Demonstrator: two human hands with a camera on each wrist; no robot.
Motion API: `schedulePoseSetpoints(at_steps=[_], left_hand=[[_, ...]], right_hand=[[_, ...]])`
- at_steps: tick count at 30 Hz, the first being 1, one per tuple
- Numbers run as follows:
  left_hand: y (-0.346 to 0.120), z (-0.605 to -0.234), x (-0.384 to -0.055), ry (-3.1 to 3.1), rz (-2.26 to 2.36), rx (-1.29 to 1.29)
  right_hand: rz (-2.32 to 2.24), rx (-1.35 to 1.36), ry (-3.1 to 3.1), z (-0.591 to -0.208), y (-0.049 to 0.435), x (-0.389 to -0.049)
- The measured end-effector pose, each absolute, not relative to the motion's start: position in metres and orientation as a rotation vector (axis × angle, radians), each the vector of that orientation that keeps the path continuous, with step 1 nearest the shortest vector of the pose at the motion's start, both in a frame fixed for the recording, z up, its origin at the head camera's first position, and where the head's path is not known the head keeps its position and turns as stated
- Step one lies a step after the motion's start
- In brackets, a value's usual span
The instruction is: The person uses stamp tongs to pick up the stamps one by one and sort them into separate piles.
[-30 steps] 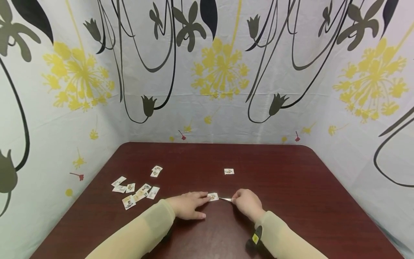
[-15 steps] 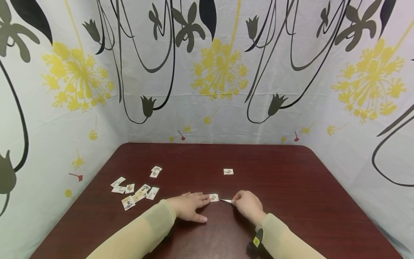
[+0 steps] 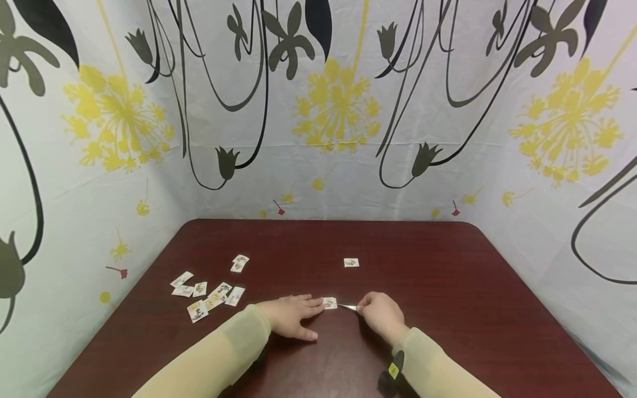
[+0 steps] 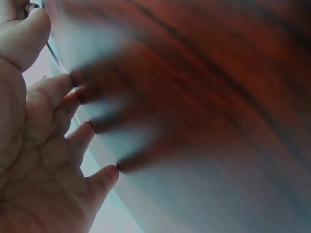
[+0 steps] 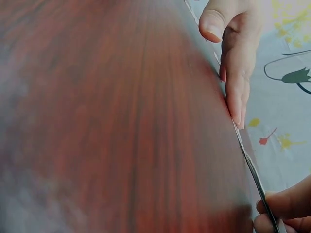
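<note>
My left hand [image 3: 292, 316] lies with fingers spread on the dark red table, its fingertips at the left edge of a small white picture card [image 3: 330, 303]. From the right, my right hand [image 3: 383, 316] pinches slim metal tweezers [image 3: 350, 307], their tips pointing at the card's right edge. The right wrist view shows thumb and fingers [image 5: 286, 206] around the tweezers [image 5: 254, 171], held low and nearly flat along the tabletop. In the left wrist view, the left fingertips [image 4: 112, 171] touch the table, and the card is hidden.
Several small picture cards [image 3: 198, 311] lie scattered at the left of the table [image 3: 448, 265]. Two overlapping cards [image 3: 240, 263] sit farther back, and a single card [image 3: 351, 262] lies beyond the hands. Patterned white cloth [image 3: 323, 182] surrounds the table's back and sides.
Both hands keep nearly the same place. Slightly more of the card shows beside the left fingertips, and the tweezers' tips stay at its right edge.
</note>
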State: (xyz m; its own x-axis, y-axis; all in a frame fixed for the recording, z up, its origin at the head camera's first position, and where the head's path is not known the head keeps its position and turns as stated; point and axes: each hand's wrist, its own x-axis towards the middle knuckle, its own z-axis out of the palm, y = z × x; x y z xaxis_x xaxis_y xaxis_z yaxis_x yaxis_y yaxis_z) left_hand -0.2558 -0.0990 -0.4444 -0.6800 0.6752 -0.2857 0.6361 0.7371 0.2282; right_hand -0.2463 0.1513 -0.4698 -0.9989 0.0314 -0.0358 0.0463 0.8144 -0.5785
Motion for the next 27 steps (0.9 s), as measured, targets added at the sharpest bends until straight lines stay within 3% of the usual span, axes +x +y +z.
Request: schedulePoseSetpoints(at_steps=[27], left_hand=[[-0.119, -0.435, -0.257, 2.581, 0.166, 0.982]], right_hand=[[-0.966, 0.068, 2.997, -0.470, 0.169, -0.254]])
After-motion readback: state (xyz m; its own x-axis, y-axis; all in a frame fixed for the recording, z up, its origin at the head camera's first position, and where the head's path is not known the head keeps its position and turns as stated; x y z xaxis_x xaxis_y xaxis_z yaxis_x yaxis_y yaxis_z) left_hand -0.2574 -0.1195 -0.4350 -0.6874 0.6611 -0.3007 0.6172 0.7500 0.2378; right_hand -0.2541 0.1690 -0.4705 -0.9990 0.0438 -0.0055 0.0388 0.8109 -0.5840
